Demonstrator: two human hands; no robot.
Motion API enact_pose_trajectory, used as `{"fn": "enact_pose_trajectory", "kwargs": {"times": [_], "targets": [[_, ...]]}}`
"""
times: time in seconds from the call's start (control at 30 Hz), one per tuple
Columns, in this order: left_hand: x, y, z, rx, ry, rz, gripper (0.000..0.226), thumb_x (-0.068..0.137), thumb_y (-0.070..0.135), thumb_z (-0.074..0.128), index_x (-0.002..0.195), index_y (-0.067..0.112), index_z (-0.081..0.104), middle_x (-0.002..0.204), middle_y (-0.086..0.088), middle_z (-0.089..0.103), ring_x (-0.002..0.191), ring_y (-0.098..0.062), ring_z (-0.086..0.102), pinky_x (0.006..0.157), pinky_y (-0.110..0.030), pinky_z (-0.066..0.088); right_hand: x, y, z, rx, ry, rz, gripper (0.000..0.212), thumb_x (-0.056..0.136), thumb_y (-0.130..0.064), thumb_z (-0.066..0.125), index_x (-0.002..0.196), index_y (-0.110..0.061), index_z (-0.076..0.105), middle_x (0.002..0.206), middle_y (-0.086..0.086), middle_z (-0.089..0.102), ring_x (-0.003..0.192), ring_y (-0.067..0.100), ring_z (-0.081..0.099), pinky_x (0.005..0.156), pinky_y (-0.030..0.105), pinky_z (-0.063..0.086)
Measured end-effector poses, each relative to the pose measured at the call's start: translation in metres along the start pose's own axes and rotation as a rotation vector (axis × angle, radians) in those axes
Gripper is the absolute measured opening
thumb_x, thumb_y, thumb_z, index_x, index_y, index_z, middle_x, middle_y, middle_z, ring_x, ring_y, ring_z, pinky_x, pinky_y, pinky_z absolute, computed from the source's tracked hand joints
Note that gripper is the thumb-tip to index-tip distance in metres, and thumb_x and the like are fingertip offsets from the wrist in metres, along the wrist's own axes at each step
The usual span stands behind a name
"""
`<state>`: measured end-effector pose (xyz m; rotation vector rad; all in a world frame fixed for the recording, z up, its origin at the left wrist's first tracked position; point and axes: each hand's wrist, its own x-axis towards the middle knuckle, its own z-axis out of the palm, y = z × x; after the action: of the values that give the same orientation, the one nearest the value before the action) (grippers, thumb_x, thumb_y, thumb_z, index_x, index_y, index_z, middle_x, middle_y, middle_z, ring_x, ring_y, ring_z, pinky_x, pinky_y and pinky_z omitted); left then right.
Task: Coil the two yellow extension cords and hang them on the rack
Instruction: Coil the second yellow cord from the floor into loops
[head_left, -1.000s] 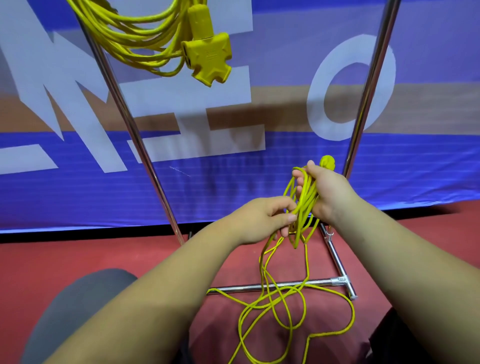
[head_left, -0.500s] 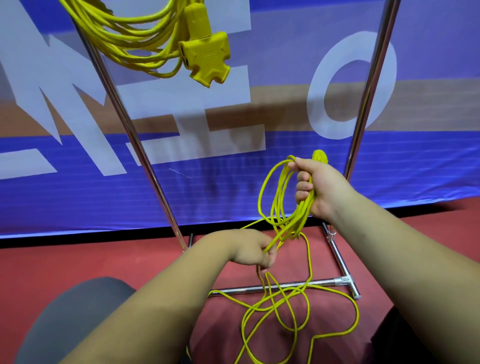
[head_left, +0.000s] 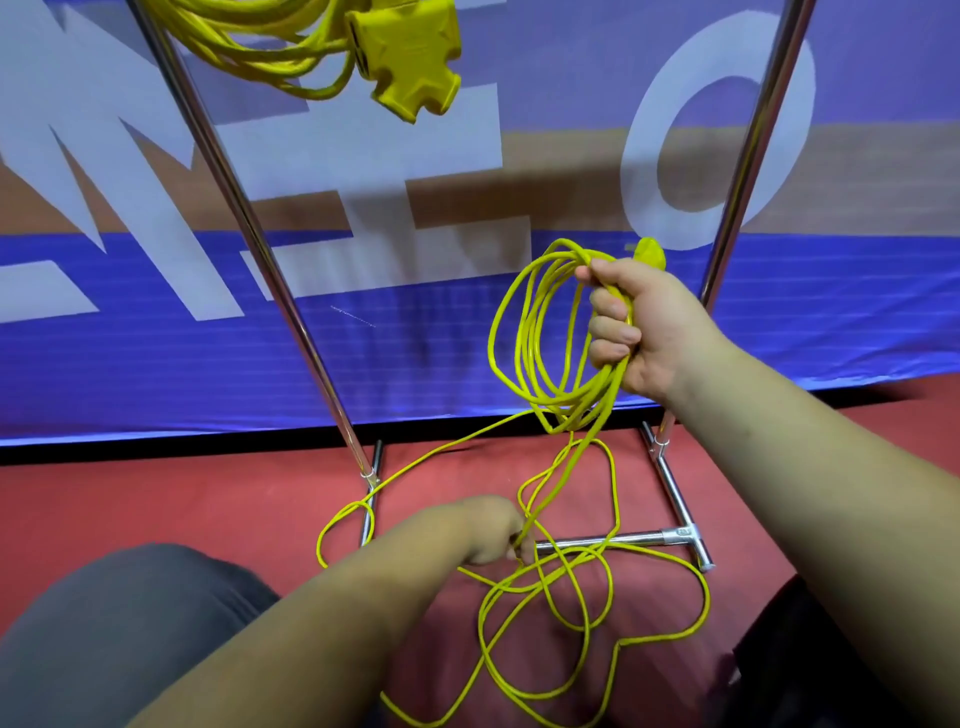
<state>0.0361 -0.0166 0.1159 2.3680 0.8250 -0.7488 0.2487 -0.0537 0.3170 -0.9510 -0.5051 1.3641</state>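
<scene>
My right hand (head_left: 641, 332) is raised at centre right, shut on several loops of a thin yellow extension cord (head_left: 530, 343), with its plug end poking up above my thumb. My left hand (head_left: 488, 530) is low near the floor, pinching a strand of the same cord. The rest of that cord lies in loose tangled loops on the red floor (head_left: 587, 623). A second, thicker yellow cord (head_left: 260, 47) hangs coiled at the top left of the metal rack (head_left: 244, 218), its three-way socket (head_left: 410, 57) dangling.
The rack's right upright (head_left: 748, 156) and its foot bar (head_left: 675, 499) stand just behind my right hand. A crossbar (head_left: 613, 540) lies on the floor under the cord. A blue banner with white letters fills the background. My grey-clad knee (head_left: 104, 623) is bottom left.
My left hand slid down the cord from next to the right hand to near the floor. My right hand stayed raised and the held loops opened out wider.
</scene>
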Motion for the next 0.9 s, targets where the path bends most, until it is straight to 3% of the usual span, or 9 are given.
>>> {"fn": "enact_pose_trajectory", "kwargs": {"times": [0.1, 0.2, 0.3, 0.43, 0.5, 0.57, 0.7, 0.8, 0.9], "targets": [[-0.005, -0.015, -0.018, -0.024, 0.115, -0.030, 0.028, 0.095, 0.002, 0.058, 0.115, 0.014, 0.072, 0.111, -0.006, 0.076, 0.104, -0.024, 0.069, 0.093, -0.035, 0.055, 0.001, -0.004, -0.004, -0.011, -0.008, 0.018, 0.019, 0.106, -0.026, 0.054, 0.091, -0.017, 0.062, 0.056, -0.007, 0.035, 0.034, 0.005, 0.026, 0.034, 0.020, 0.023], [-0.015, -0.023, -0.044, -0.099, 0.288, -0.105, 0.009, 0.097, 0.005, 0.057, 0.094, 0.011, 0.064, 0.095, -0.007, 0.077, 0.090, -0.026, 0.074, 0.084, -0.041, 0.060, 0.002, -0.005, -0.008, -0.094, -0.023, 0.027, 0.017, 0.105, -0.024, 0.052, 0.091, -0.018, 0.059, 0.062, -0.008, 0.042, 0.035, 0.005, 0.027, 0.034, 0.019, 0.023], [-0.031, -0.021, -0.076, -0.279, 0.470, -0.215, 0.013, 0.100, 0.013, 0.060, 0.088, 0.010, 0.064, 0.083, -0.017, 0.077, 0.074, -0.030, 0.077, 0.070, -0.037, 0.063, 0.003, 0.000, -0.009, -0.253, -0.013, 0.008, 0.018, 0.106, -0.026, 0.053, 0.092, -0.018, 0.059, 0.059, -0.007, 0.036, 0.035, 0.006, 0.025, 0.034, 0.020, 0.023], [-0.057, -0.020, -0.123, -0.623, 0.681, -0.327, 0.020, 0.093, 0.013, 0.061, 0.083, 0.000, 0.073, 0.070, -0.011, 0.074, 0.059, -0.028, 0.068, 0.057, -0.029, 0.054, 0.002, 0.009, -0.008, -0.424, -0.012, -0.056, 0.026, 0.105, -0.040, 0.062, 0.101, -0.015, 0.066, 0.057, -0.005, 0.031, 0.035, 0.009, 0.024, 0.038, 0.020, 0.023], [-0.070, -0.017, -0.142, -0.854, 0.749, -0.329, 0.018, 0.092, 0.013, 0.064, 0.085, -0.002, 0.073, 0.068, -0.014, 0.071, 0.054, -0.022, 0.062, 0.054, -0.029, 0.050, 0.001, 0.011, -0.007, -0.438, -0.021, -0.052, 0.025, 0.105, -0.034, 0.063, 0.088, -0.015, 0.062, 0.056, -0.003, 0.031, 0.034, 0.010, 0.024, 0.039, 0.020, 0.023], [-0.084, -0.010, -0.154, -1.076, 0.747, -0.318, 0.013, 0.097, 0.010, 0.064, 0.094, -0.001, 0.071, 0.073, -0.013, 0.071, 0.052, -0.016, 0.063, 0.049, -0.027, 0.054, 0.000, 0.013, -0.006, -0.468, -0.035, -0.055, 0.034, 0.104, -0.028, 0.064, 0.074, -0.017, 0.051, 0.052, -0.002, 0.033, 0.034, 0.012, 0.025, 0.039, 0.021, 0.023], [-0.100, 0.003, -0.167, -1.391, 0.677, -0.307, 0.010, 0.104, 0.009, 0.058, 0.103, 0.003, 0.065, 0.081, -0.009, 0.068, 0.056, -0.012, 0.070, 0.047, -0.026, 0.059, -0.005, 0.023, 0.003, -0.668, -0.092, -0.109, 0.045, 0.103, -0.026, 0.065, 0.065, -0.014, 0.047, 0.048, 0.004, 0.031, 0.036, 0.018, 0.028, 0.042, 0.025, 0.029], [-0.107, 0.009, -0.180, -1.672, 0.664, -0.233, 0.008, 0.104, 0.005, 0.054, 0.103, 0.000, 0.061, 0.071, -0.010, 0.070, 0.047, -0.012, 0.070, 0.043, -0.024, 0.056, -0.008, 0.034, 0.006, -0.774, -0.122, -0.125, 0.042, 0.104, -0.027, 0.065, 0.068, -0.013, 0.047, 0.047, 0.002, 0.038, 0.037, 0.020, 0.032, 0.043, 0.027, 0.033], [-0.114, 0.012, -0.192, -2.002, 0.638, -0.086, 0.013, 0.102, -0.002, 0.054, 0.107, -0.011, 0.062, 0.069, -0.017, 0.072, 0.053, -0.023, 0.073, 0.046, -0.026, 0.058, -0.009, 0.046, 0.009, -0.826, -0.098, -0.136, 0.032, 0.107, -0.029, 0.064, 0.080, -0.015, 0.053, 0.051, -0.002, 0.051, 0.039, 0.015, 0.044, 0.043, 0.026, 0.040]]}}
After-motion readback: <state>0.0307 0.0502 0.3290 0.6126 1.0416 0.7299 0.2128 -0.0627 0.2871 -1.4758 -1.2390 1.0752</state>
